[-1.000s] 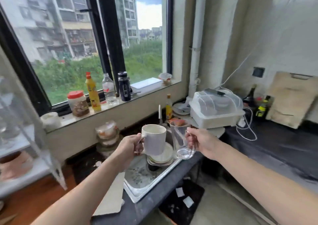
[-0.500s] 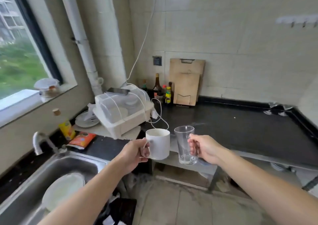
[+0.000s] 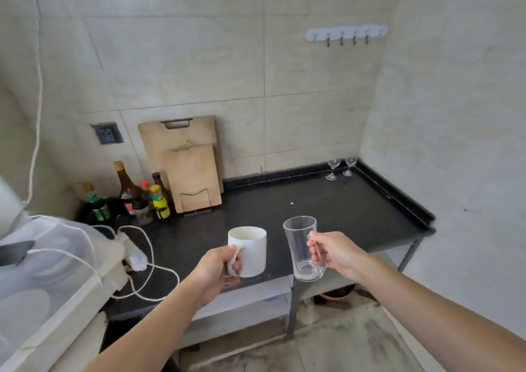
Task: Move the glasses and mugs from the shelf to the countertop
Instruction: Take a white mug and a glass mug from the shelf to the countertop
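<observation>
The left hand [image 3: 216, 266] gripped a white mug [image 3: 252, 253] by its handle, upright, above the front edge of the black worktop [image 3: 313, 201]. Just right of it and apart from it, the right hand [image 3: 333, 253] held a clear glass mug [image 3: 301, 246] by its handle, also upright, over the same edge. Two wine glasses [image 3: 333, 169] stood in the worktop's far right corner. Along the back edge toward the left, two wooden cutting boards [image 3: 193, 178] leaned against the tiled wall, the smaller before the larger, with a cluster of bottles [image 3: 136, 198] just beside them. A white cable [image 3: 148, 257] looped over the left end, near a covered dish rack [image 3: 51, 272] bearing a dark phone [image 3: 14, 253]. A hook rail [image 3: 345, 34] hung on the wall above
</observation>
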Motion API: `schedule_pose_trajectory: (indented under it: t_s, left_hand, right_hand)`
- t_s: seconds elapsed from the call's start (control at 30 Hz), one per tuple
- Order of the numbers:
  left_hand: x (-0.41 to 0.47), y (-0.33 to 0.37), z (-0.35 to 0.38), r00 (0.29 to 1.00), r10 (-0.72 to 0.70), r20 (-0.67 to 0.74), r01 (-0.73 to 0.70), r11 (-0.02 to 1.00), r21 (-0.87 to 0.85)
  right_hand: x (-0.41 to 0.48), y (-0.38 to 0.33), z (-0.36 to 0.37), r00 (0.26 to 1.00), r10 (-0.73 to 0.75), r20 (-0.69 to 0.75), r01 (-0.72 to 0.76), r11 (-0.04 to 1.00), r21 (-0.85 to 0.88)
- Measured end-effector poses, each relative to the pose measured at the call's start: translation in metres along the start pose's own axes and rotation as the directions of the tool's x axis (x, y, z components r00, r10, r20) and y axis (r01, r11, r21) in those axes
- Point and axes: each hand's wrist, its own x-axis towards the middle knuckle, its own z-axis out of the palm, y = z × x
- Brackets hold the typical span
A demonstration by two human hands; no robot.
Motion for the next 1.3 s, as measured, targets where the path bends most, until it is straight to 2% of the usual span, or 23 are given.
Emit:
schedule_pose_trajectory:
  t_s: [0.17, 0.33, 0.67, 0.87, 1.3]
  left_hand:
    - [0.083, 0.020, 0.041, 0.996, -0.031, 0.085, 0.026, 0.998, 0.061]
    - [0.176, 0.037, 0.088, 0.989, -0.064, 0.131, 0.049, 0.992, 0.115]
    - [0.338, 0.083, 0.171, 0.988, -0.150, 0.041, 0.149, 0.988, 0.027]
    - [0.418, 0.097, 0.184, 0.976, -0.218, 0.007, 0.217, 0.976, 0.033]
    - [0.604, 0.096, 0.190, 0.969, -0.243, 0.052, 0.243, 0.970, 0.016]
  right_hand:
    - [0.063, -0.002, -0.050, 0.992, 0.049, -0.120, -0.047, 0.999, 0.021]
    - [0.153, -0.006, -0.107, 0.986, 0.084, -0.144, -0.082, 0.996, 0.021]
    - [0.337, -0.059, -0.198, 0.988, 0.098, -0.123, -0.106, 0.993, -0.054]
    - [0.421, -0.082, -0.222, 0.980, 0.169, -0.102, -0.187, 0.960, -0.209]
    - [0.596, -0.085, -0.211, 0.983, 0.175, -0.046, -0.180, 0.974, -0.137]
